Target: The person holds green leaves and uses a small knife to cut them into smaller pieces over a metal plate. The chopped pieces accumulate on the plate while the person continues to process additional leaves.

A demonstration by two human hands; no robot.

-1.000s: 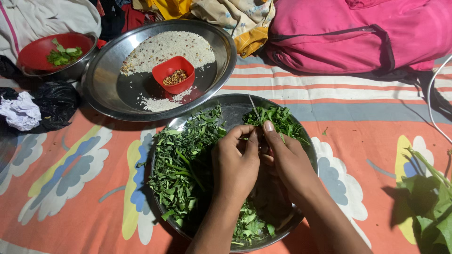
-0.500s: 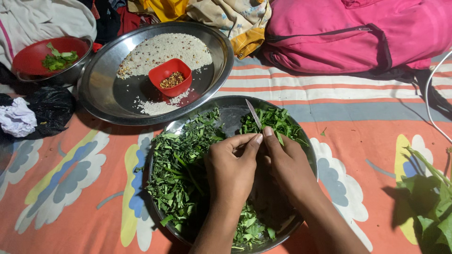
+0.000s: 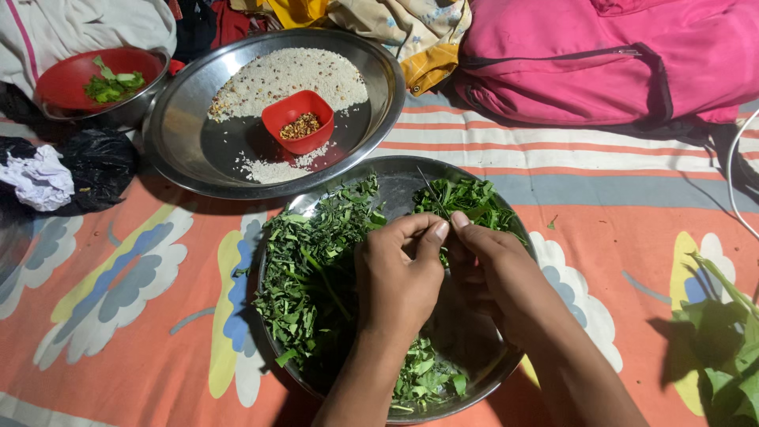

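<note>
Centrally, both hands (image 3: 443, 273) inside leaf-crowded bowl (image 3: 518, 360).

The two big bowls (image 3: 518, 237) (image 3: 178, 119) are shiny smooth metal, the little red cup (image 3: 296, 119) looks like glossy plastic, and the flowery sheet (image 3: 118, 316) is soft matt cloth.

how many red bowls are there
2: a small red bowl of flakes on the big steel plate, and a larger red bowl of greens at top left.
</note>
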